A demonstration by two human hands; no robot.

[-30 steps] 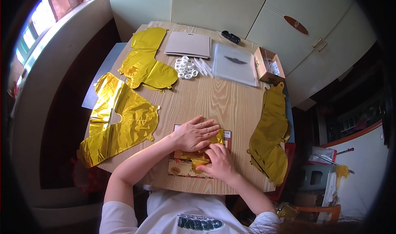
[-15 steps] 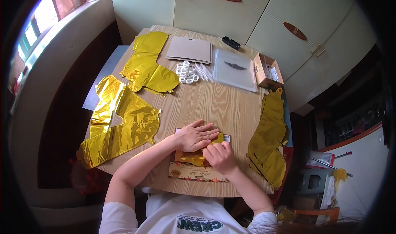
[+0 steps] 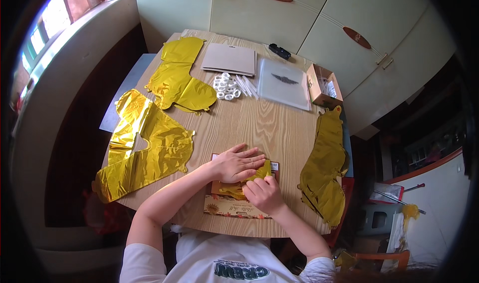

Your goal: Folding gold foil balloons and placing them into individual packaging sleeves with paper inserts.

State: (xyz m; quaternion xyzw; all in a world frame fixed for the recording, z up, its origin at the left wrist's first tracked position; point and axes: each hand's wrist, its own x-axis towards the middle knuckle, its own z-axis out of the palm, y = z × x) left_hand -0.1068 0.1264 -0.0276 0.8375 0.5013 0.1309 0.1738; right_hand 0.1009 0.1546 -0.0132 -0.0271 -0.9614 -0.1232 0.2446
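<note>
My left hand [image 3: 235, 166] lies flat with its fingers stretched out, pressing on a folded gold foil balloon [image 3: 263, 171]. This foil rests on a printed cardboard sheet [image 3: 239, 207] near the table's front edge. Close beside it, my right hand [image 3: 264, 193] is closed with its fingers curled against the foil; what is in its grip, if anything, is hidden. Both hands cover much of the folded foil and the upper part of the card.
Flat gold foil balloons lie at the left [image 3: 149, 143], far left [image 3: 182, 76] and right [image 3: 324, 166]. Toward the back are white rings [image 3: 227, 87], white sticks [image 3: 246, 86], grey-beige card sheets [image 3: 228, 59], clear plastic sleeves [image 3: 284, 86], a small box [image 3: 324, 86] and a black object [image 3: 279, 51].
My right hand has slid a little toward me along the foil, uncovering more gold beside my left fingers. My left hand stays in place.
</note>
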